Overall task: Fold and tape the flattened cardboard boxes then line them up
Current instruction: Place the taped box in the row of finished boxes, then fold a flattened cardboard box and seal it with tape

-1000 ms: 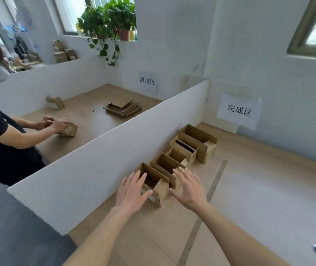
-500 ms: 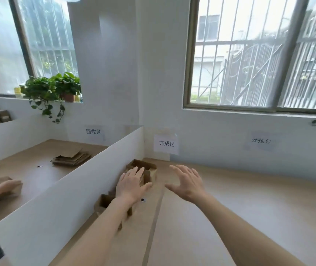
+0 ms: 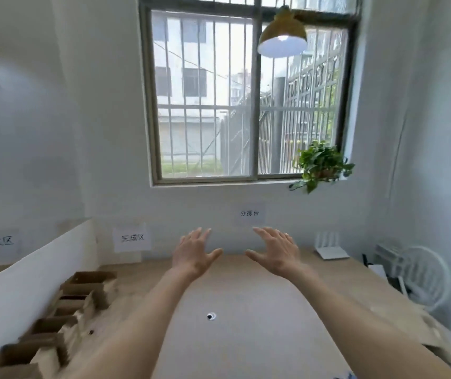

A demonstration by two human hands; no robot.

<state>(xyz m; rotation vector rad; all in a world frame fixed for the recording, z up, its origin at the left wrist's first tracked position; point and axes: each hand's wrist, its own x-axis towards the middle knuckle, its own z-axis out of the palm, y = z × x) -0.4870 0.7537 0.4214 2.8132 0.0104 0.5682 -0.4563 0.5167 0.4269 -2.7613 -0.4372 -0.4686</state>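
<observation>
Cardboard boxes (image 3: 63,310) stand open-topped in a row along the white divider (image 3: 21,280), at the table's (image 3: 246,337) left edge (the nearest ones are blurred). I see my left hand (image 3: 194,253) and right hand (image 3: 276,250) raised over the table, fingers spread, holding nothing, well apart from the boxes.

Left hand (image 3: 195,254) and right hand (image 3: 276,253) spread, empty, above table (image 3: 246,337); boxes (image 3: 63,310) lined left
</observation>
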